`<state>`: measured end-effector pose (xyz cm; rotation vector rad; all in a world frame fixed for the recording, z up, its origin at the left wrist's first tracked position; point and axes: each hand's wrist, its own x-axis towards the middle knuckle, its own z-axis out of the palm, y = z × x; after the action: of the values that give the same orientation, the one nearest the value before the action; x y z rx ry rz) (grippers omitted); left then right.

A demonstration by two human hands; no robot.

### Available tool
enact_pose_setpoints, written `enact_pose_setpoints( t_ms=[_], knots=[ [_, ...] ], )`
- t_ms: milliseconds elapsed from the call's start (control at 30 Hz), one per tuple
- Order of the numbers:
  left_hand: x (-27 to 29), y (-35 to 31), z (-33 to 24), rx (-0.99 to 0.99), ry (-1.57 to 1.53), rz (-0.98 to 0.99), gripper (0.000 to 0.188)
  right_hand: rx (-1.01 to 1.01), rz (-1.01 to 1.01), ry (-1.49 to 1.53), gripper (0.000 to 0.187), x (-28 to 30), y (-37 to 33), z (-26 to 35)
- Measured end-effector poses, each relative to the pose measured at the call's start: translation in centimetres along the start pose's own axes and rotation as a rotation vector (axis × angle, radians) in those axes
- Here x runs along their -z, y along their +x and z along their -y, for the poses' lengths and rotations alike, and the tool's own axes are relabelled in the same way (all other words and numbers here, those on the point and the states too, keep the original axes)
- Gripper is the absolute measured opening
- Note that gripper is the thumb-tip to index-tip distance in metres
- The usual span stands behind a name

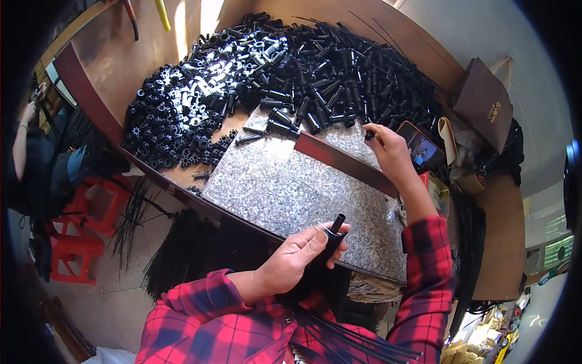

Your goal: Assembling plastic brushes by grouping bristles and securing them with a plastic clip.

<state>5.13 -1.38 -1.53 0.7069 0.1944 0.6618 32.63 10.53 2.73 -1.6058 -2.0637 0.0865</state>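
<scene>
My left hand (297, 255) is closed around a black tube part (334, 238), held upright near the front edge of a speckled grey stone slab (242, 182). A narrower black tube end (338, 222) sticks out of its top, with thin whitish strands beside it. Over the slab's far right side, my right hand (388, 148) pinches a small black round piece (369, 134) between thumb and fingertips. A dark red-brown bar (345, 164) lies across the slab below that hand. By the bar's left end lie a few loose black tubes (282, 127).
Heaped black tubes (339, 79) and black ring-like pieces (170, 130) fill the table's back, inside a wooden rim. A phone (421, 148) and a dark brown box (483, 103) stand right. Thin black rods (351, 337) cross my lap. Red stools (76, 255) and another person's arm (21, 142) are left.
</scene>
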Motion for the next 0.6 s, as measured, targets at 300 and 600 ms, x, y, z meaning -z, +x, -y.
enact_pose_setpoints(
  t_ms=[300, 600],
  knots=[
    [-1.3, 1.1, 0.4, 0.051, 0.009, -0.105, 0.044, -0.558, -0.026, 1.031, 0.024, 6.3, -6.3, 5.6],
    [-0.6, -0.7, 0.5, 0.010, 0.076, -0.132, 0.044, -0.367, -0.217, 0.752, 0.029, 0.5, -15.2, 9.5]
  ],
)
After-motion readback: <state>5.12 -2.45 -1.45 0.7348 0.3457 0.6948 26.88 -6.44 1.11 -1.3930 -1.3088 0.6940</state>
